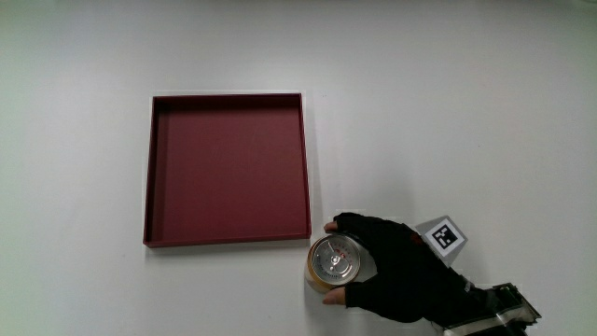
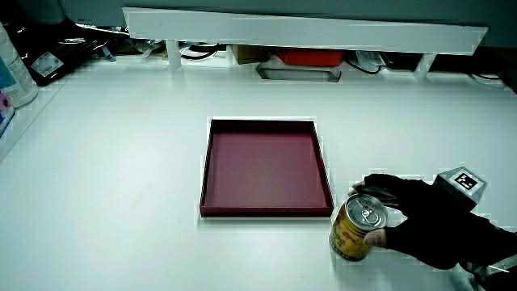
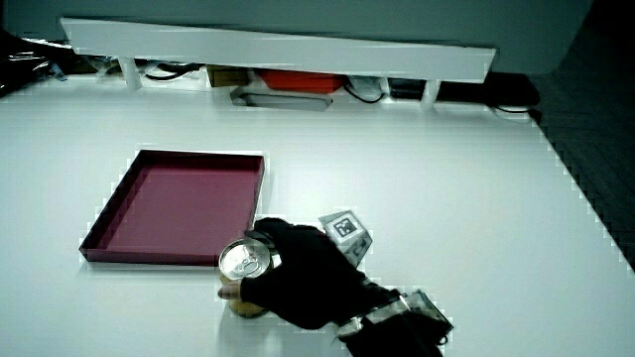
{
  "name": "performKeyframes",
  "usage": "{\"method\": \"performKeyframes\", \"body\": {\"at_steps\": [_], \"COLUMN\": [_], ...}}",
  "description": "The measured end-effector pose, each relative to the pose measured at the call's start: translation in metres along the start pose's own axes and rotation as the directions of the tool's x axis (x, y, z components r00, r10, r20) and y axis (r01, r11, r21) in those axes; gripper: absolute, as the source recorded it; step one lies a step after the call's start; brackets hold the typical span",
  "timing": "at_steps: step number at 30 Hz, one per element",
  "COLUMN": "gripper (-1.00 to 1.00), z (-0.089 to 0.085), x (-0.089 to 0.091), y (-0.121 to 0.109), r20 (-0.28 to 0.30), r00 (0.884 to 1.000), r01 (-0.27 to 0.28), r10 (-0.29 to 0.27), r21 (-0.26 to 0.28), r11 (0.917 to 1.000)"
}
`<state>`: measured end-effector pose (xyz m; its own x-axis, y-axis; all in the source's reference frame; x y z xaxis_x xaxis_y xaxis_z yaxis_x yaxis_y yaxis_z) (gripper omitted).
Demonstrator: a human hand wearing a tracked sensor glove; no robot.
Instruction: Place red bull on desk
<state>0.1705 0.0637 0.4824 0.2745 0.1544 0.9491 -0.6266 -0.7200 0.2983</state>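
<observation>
A gold Red Bull can (image 1: pixel 333 261) with a silver lid stands upright on the white table, just off the corner of the dark red tray (image 1: pixel 149 177) that lies nearest the person. In both side views the can (image 2: pixel 356 228) (image 3: pixel 244 270) shows the same way, its base on the table. The gloved hand (image 1: pixel 387 266) wraps around the can's side, thumb nearer the person and fingers curled over the side toward the tray. A patterned cube (image 1: pixel 444 235) sits on the back of the hand (image 2: pixel 424 222) (image 3: pixel 303 273).
The tray (image 2: pixel 207 174) (image 3: pixel 104 223) holds nothing. A low white partition (image 2: pixel 307 31) (image 3: pixel 278 45) runs along the table's edge farthest from the person, with cables and small items under it. A bottle (image 2: pixel 14 73) stands at the table's edge in a side view.
</observation>
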Motion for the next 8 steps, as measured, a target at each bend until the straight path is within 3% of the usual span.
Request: {"method": "performKeyframes", "body": {"at_steps": [3, 5, 8], "gripper": [-0.70, -0.78, -0.91], "z": [0.007, 0.014, 0.024], "x": [-0.001, -0.005, -0.018], "y": [0.000, 0.000, -0.001], "r20": [-0.071, -0.046, -0.083], "r00": [0.997, 0.998, 0.994], "r01": [0.016, 0.043, 0.070], "r10": [-0.018, -0.046, -0.076], "r21": [-0.027, -0.051, -0.067], "r11": [0.9995, 0.9978, 0.9953]}}
